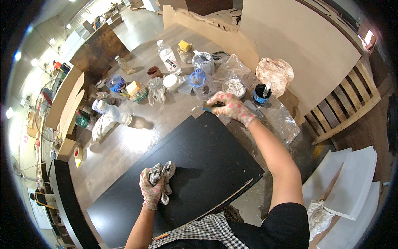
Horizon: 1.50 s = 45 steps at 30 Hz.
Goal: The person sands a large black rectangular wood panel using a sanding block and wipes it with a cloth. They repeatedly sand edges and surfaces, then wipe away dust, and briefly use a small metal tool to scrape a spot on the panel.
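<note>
My left hand (pixel 150 189), in a pink-dotted glove, is closed round a crumpled, stained rag (pixel 167 177) over the near part of a black panel (pixel 203 153). At the panel's far corner, my gloved right hand (pixel 230 108) pinches a small, flat, dark blue thing (pixel 206 109) whose kind is too small to tell. Beyond that hand stand a bowl (pixel 234 88) with whitish stuff in it and a dark jar (pixel 262 94) with a blue label and a tool sticking out. Small holes mark the panel's right part.
The brown worktable (pixel 166 128) carries a tall clear bottle (pixel 168 58), a cut blue-topped bottle (pixel 200 81), a white tub (pixel 171 83) and several jars with yellow sponges (pixel 134 88). A large board (pixel 298 50) leans behind. White slabs (pixel 352 182) and a wooden pallet (pixel 342 101) stand right.
</note>
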Tool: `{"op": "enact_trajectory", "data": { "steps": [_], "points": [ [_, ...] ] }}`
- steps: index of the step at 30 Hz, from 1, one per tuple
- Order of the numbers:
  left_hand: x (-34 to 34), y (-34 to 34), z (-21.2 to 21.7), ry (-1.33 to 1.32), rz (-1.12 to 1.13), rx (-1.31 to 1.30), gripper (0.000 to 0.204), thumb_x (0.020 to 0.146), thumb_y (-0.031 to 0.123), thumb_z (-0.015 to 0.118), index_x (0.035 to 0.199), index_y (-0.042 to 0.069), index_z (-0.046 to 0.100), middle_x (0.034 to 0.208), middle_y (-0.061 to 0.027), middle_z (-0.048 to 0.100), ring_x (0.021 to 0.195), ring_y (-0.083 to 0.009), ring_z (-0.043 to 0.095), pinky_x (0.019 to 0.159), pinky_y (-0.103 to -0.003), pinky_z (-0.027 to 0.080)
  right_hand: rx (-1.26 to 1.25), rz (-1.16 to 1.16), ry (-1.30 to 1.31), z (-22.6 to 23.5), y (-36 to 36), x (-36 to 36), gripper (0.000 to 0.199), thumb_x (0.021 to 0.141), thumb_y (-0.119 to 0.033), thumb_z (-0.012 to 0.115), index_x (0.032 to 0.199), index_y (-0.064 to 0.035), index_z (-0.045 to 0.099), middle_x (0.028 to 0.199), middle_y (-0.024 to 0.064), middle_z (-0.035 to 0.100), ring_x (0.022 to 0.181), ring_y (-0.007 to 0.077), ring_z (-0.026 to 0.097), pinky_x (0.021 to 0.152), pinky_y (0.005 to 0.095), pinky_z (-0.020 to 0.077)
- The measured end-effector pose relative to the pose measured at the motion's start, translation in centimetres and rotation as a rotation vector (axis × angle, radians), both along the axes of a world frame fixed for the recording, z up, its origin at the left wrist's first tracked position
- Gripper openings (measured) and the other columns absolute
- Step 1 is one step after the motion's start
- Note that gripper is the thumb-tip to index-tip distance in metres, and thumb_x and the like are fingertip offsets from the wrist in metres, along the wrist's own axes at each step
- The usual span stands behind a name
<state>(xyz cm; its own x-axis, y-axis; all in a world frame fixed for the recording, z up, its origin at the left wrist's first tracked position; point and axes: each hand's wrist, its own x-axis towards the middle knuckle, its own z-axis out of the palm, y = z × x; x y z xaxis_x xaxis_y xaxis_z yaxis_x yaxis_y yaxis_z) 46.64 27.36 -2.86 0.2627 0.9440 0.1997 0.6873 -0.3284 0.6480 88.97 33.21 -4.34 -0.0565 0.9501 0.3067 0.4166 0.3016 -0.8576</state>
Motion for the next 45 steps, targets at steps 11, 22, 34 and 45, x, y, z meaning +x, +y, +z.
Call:
{"op": "enact_trajectory", "data": {
  "steps": [11, 22, 34, 45],
  "points": [
    [-0.1, 0.9, -0.7, -0.173, -0.132, 0.027, 0.039, 0.071, 0.01, 0.073, 0.106, 0.001, 0.059, 0.099, -0.0146, 0.061, 0.091, -0.0324, 0.059, 0.084, -0.04, 0.046, -0.292, -0.232, -0.085, 3.5, -31.4, -0.4, 0.032, 0.071, -0.014, 0.081, 0.102, -0.0084, 0.071, 0.103, 0.0081, 0.066, 0.1, 0.025, 0.063, 0.087, 0.0374, 0.0502],
    [16.4, 3.0, 4.5, 0.202, -1.14, 0.179, 0.07, 0.064, 0.033, 0.079, 0.128, 0.014, 0.058, 0.141, -0.0168, 0.047, 0.135, -0.0423, 0.037, 0.112, -0.051, 0.03, 0.069, 0.193, 0.414, 4.2, -25.4, -17.7, 0.033, 0.075, -0.017, 0.08, 0.107, -0.0106, 0.071, 0.109, 0.01, 0.066, 0.103, 0.0262, 0.063, 0.089, 0.0392, 0.0501],
    [28.4, 6.3, 0.8, 0.337, -0.869, 0.298, 0.067, 0.077, 0.045, 0.07, 0.134, 0.014, 0.053, 0.136, -0.0145, 0.054, 0.136, -0.0356, 0.038, 0.111, -0.049, 0.029, 0.073, 0.206, 0.524, 1.2, -20.4, -20.4, 0.037, 0.072, -0.006, 0.081, 0.107, -0.0093, 0.069, 0.107, 0.0108, 0.066, 0.098, 0.0251, 0.064, 0.083, 0.0359, 0.0511],
    [-0.4, 10.3, 1.7, 0.139, -0.228, -0.159, 0.038, 0.083, 0.024, 0.067, 0.116, 0.006, 0.062, 0.103, -0.0186, 0.069, 0.096, -0.035, 0.067, 0.083, -0.042, 0.052, -0.107, 0.149, 0.886, 1.3, -20.3, -20.1, 0.038, 0.071, -0.007, 0.083, 0.106, -0.0056, 0.069, 0.109, 0.0142, 0.066, 0.102, 0.024, 0.064, 0.089, 0.0362, 0.0514]
  ]
}}
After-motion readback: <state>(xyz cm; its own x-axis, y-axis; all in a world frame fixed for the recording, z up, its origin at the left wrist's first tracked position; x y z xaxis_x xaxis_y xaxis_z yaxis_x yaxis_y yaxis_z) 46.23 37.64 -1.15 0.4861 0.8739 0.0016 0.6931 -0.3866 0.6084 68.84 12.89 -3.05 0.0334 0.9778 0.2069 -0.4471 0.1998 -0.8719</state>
